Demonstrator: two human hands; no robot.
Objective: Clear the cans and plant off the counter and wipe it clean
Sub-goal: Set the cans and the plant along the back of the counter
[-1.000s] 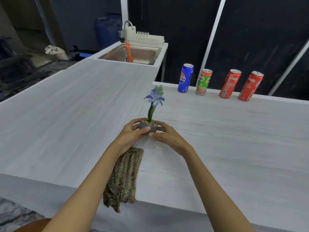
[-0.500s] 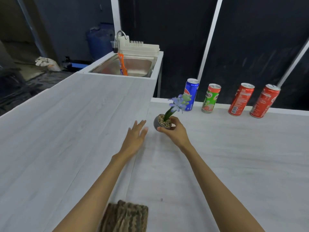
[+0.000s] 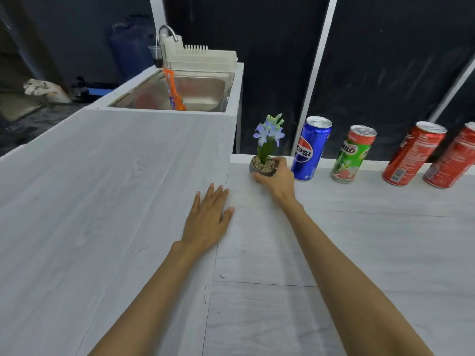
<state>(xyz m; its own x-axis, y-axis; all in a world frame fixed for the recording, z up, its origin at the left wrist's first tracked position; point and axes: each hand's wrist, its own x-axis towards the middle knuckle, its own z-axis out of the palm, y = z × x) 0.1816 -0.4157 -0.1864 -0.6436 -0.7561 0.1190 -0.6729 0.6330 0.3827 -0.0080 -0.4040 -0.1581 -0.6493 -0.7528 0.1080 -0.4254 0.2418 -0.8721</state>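
A small grey pot with a blue-flowered plant (image 3: 264, 160) stands upright on the white wood-grain counter (image 3: 359, 253), at its far edge. My right hand (image 3: 277, 177) grips the pot from the right side. To its right stand a blue Pepsi can (image 3: 311, 149), a green Milo can (image 3: 353, 154) and two red cans (image 3: 413, 154), (image 3: 453, 160), in a row along the back edge. My left hand (image 3: 208, 217) rests flat on the counter with straight fingers, holding nothing.
A steel sink (image 3: 195, 92) with an orange bottle (image 3: 173, 89) in it sits at the far end of the left counter run. A white dish rack (image 3: 200, 56) and a tap (image 3: 165, 34) stand behind it. Dark panels back the counter.
My right hand carried the plant from mid-counter to the far edge beside the Pepsi can. My left hand let go of the pot and now lies flat. The knitted cloth has left the view.
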